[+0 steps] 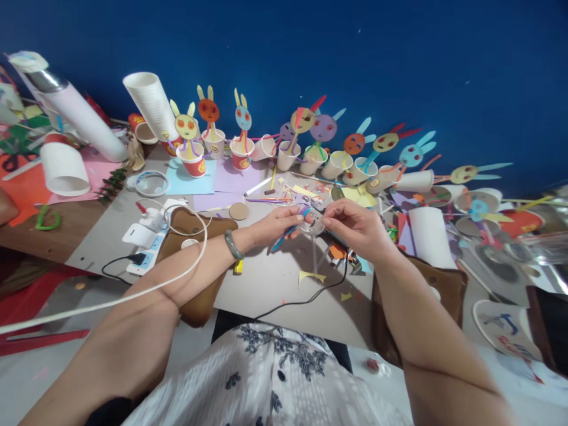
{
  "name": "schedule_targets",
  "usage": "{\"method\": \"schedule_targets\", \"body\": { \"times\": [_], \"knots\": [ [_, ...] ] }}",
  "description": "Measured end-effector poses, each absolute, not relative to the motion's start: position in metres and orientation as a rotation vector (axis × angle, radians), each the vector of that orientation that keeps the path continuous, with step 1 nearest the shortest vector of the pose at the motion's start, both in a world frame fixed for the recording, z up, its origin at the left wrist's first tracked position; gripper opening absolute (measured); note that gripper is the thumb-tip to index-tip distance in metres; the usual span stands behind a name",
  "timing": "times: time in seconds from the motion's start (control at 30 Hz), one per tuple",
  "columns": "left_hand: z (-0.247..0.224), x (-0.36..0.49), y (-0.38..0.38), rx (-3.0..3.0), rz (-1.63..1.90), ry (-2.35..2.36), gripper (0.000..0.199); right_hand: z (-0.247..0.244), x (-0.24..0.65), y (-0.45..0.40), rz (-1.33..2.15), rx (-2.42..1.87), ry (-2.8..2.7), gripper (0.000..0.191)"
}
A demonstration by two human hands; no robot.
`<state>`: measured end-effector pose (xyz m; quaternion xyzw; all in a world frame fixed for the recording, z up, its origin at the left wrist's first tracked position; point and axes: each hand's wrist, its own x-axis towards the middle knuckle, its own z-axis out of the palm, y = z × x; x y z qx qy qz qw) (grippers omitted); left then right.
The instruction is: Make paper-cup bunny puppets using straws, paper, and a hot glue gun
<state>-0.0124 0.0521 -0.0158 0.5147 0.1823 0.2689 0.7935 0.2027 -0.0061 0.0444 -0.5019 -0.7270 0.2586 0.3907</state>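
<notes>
Blue stick, one, pinched by left hand, one clear disc beside right hand, its grip unclear

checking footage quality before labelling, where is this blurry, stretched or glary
Head view, left: the tall flask looks stretched and tilted; head view, far right: shiny clutter is blurred, with glare; head view, centre: left hand and right hand are fairly clear, the transparent piece between them less so.

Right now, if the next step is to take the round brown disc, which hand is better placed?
Left hand, probably: it is nearer the brown disc, though holding a blue object; the right hand is farther.
</notes>
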Motion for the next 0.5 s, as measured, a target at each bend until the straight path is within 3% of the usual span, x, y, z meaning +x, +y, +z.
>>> {"method": "schedule_targets", "body": {
  "times": [0.5],
  "knots": [
    [-0.002,-0.011,0.049,0.914,0.549,0.372,0.026,0.026,0.192,-0.019,0.546,-1.249,-1.656,0.031]
  ]
}}
